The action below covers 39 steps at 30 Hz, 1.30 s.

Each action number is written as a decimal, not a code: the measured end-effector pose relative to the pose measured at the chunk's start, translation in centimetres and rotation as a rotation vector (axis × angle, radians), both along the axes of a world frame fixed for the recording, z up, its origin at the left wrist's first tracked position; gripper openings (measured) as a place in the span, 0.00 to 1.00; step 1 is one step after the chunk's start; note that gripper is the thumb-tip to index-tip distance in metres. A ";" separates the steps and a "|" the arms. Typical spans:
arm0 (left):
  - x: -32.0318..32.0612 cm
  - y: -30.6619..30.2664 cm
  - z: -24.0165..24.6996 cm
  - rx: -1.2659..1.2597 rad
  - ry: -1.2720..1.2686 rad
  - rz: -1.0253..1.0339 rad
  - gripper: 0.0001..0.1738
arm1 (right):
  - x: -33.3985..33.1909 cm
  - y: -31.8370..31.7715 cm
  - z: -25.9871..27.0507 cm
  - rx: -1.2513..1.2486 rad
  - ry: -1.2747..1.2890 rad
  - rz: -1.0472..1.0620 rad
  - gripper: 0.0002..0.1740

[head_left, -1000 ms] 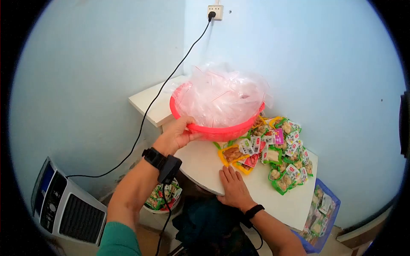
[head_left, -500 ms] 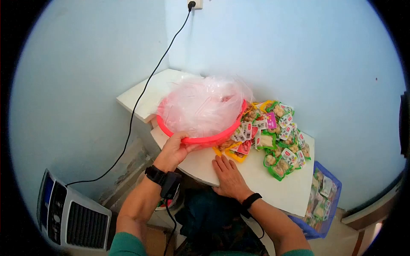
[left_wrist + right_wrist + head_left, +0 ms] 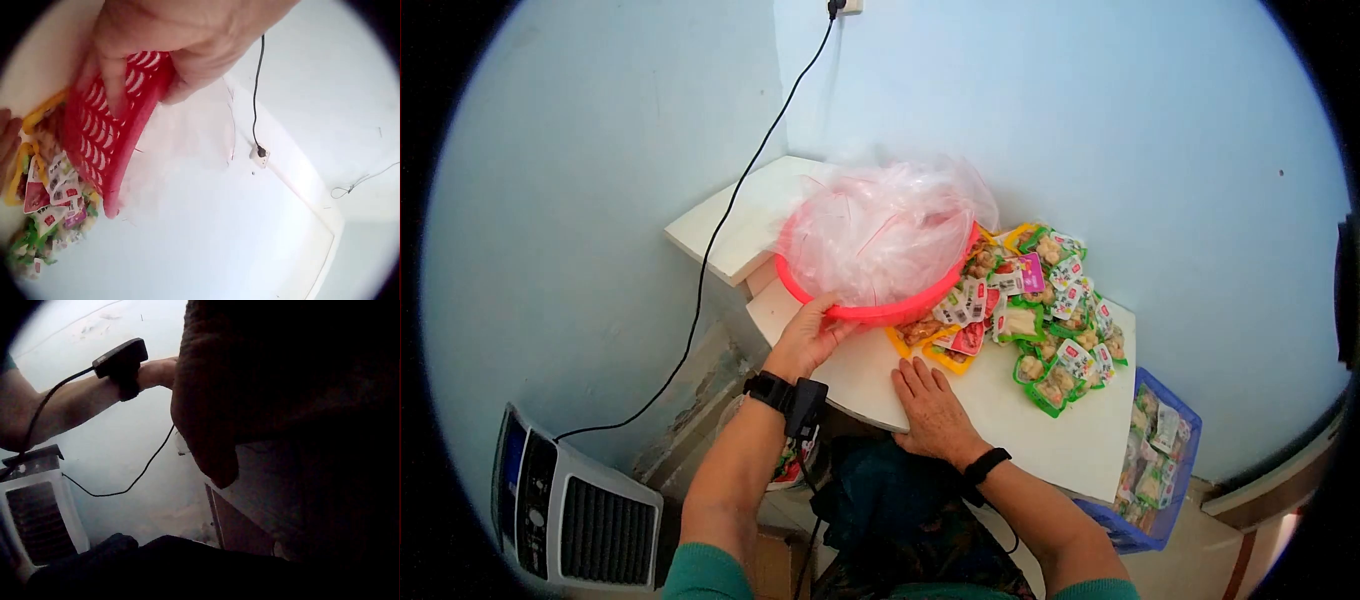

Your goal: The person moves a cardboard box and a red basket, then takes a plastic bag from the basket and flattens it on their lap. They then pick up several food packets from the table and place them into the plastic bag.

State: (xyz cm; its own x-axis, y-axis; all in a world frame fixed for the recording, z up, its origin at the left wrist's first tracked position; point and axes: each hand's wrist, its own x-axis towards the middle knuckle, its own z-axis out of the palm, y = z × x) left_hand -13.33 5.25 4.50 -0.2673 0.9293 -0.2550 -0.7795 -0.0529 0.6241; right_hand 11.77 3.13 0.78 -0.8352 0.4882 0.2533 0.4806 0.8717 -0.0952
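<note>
My left hand (image 3: 808, 338) grips the near rim of a red plastic basket (image 3: 887, 312); in the left wrist view the thumb and fingers (image 3: 114, 84) pinch its slotted wall (image 3: 94, 134). Clear plastic bags (image 3: 880, 240) with red lines fill the basket. Flat on the white table (image 3: 870, 385) rests my right hand (image 3: 935, 412), fingers extended, just below yellow-edged food packets (image 3: 945, 357). More green-edged packets (image 3: 1055, 385) lie heaped to the right of the basket. The right wrist view is mostly dark, showing part of the right hand (image 3: 212, 425).
A blue crate (image 3: 1165, 530) of packets stands low beyond the table's right edge. At the lower left is a grey and white appliance (image 3: 590, 520), its black cable (image 3: 700, 290) running up to a wall socket. A white shelf (image 3: 735, 220) adjoins the table behind.
The basket, held by my left hand, has come lower and left, closer to the table. The head view has shifted too. My right hand stays on the table.
</note>
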 end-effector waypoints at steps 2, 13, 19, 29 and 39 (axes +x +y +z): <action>0.1 -0.1 0.6 0.008 -0.039 0.015 0.22 | -0.1 0.1 0.2 0.006 0.002 0.001 0.52; 0.5 1.4 2.2 -0.146 0.611 0.456 0.40 | 0.1 -0.1 -0.2 0.041 0.048 0.010 0.50; 0.1 2.3 7.3 0.100 1.727 0.604 0.59 | 0.0 -0.1 0.2 0.033 0.034 -0.002 0.49; 4.8 10.7 8.6 -0.121 2.042 -0.097 0.69 | 0.2 0.4 0.2 -0.018 0.053 0.029 0.51; 2.3 14.1 4.2 0.037 2.139 -0.026 0.21 | 0.4 0.4 0.1 -0.021 0.051 0.034 0.51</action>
State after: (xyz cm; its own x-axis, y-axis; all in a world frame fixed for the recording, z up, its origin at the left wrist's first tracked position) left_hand -11.05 19.34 8.68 -0.0366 0.9326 0.3591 0.9431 -0.0866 0.3211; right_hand 12.20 3.57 0.90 -0.8377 0.4653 0.2859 0.4447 0.8851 -0.1375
